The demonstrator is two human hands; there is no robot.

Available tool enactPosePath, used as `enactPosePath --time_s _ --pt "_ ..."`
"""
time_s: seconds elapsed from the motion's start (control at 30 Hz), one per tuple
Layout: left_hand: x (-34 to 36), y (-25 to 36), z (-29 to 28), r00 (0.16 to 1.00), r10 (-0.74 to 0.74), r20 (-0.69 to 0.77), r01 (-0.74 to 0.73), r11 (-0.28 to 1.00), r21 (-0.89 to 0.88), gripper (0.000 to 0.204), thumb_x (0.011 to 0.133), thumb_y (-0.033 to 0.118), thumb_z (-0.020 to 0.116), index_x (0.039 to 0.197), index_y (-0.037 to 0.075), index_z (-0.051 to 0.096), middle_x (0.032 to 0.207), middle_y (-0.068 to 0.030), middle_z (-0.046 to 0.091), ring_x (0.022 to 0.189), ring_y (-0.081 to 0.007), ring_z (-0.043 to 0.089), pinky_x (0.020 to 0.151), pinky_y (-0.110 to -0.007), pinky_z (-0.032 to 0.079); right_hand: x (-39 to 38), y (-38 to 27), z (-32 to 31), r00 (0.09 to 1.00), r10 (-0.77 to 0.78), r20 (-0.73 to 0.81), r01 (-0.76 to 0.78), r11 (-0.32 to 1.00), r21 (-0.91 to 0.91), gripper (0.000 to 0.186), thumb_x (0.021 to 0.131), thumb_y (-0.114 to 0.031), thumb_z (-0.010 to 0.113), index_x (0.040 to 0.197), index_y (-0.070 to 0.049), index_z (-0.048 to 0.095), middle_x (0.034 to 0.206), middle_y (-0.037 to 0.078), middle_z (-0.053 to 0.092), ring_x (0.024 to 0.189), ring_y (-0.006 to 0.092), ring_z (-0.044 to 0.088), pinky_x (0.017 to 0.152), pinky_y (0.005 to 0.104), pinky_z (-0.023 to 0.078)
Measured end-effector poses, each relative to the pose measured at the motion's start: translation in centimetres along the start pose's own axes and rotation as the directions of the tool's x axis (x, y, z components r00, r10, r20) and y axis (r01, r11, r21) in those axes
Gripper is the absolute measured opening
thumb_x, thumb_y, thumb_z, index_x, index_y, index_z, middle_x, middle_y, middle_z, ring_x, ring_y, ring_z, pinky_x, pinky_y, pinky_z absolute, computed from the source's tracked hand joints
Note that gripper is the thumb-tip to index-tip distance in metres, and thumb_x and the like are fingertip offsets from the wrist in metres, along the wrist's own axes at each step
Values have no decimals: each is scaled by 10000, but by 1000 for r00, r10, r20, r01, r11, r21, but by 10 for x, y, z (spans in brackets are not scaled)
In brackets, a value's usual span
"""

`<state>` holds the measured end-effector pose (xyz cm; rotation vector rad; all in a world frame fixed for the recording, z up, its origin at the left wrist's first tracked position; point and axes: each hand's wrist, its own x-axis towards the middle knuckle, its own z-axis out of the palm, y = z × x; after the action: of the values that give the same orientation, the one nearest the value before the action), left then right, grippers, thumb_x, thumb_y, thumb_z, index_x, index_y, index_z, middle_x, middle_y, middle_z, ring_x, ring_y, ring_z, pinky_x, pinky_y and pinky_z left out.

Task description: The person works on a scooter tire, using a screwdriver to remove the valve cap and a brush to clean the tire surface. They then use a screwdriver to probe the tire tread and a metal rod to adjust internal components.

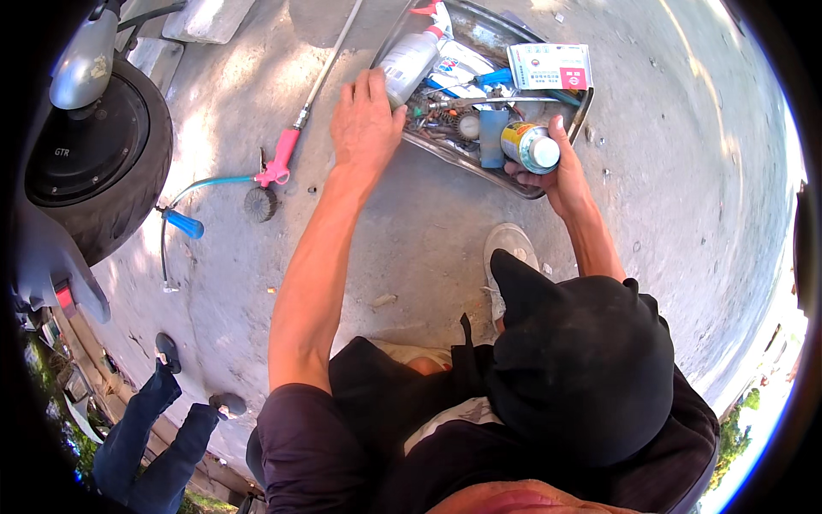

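My left hand [364, 116] is at the tray's left rim, against the base of a white spray bottle with a red head [411, 60]; its fingers are bent, and what they grip is hidden. My right hand [552, 171] holds a small yellow-labelled can with a silver top [527, 146] over the tray's front right. The metal tray [458, 163] also holds a printed card box [548, 66], a blue-grey block [493, 137], a white packet, blue-handled tools and small metal parts.
A scooter wheel [94, 154] stands at the left. A pink air gun [278, 158] with hoses and a blue-handled fitting [184, 223] lie on the concrete. Another person's legs [145, 428] show at lower left. Pale stone blocks [201, 17] lie at top left.
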<state>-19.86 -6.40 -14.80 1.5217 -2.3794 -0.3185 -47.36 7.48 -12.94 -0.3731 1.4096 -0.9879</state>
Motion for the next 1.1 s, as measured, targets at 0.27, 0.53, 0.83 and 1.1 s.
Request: enactPosePath --time_s 0.27,0.53,0.83,1.1 --pt "0 3 -5 999 -13 35 13 1000 -7 661 853 193 805 1411 15 498 1368 -167 597 1217 -389 569 1009 -475 504 15 9 -15 941 -310 -138 236 889 -393 845 979 -655 616 1492 0 470 1288 207 637 1112 293 695 906 393 585" --pt "4 19 23 941 330 -80 -313 934 171 315 881 152 732 1193 110 703 1578 -102 444 1432 -368 419 1182 -536 358 -4 -5 5 889 -456 39 140 190 -972 899 831 -512 816 1533 -81 455 1530 218 448 1223 452 636 971 532 555" --pt "7 20 16 970 243 5 -243 970 8 108 902 115 693 971 38 727 1590 -118 435 1443 -400 392 1206 -550 320 -14 -16 3 784 -608 123 195 53 -979 597 884 -365 798 1369 -58 632 1463 164 535 1264 366 588 1043 476 497" --pt "11 34 -14 954 276 -119 -282 959 -32 269 904 70 675 1166 12 696 1421 -129 574 1308 -370 532 1064 -481 464 5 -11 1 722 -632 281 405 57 -913 386 874 -210 782 1221 -54 716 1282 100 667 1234 314 577 1026 463 470"
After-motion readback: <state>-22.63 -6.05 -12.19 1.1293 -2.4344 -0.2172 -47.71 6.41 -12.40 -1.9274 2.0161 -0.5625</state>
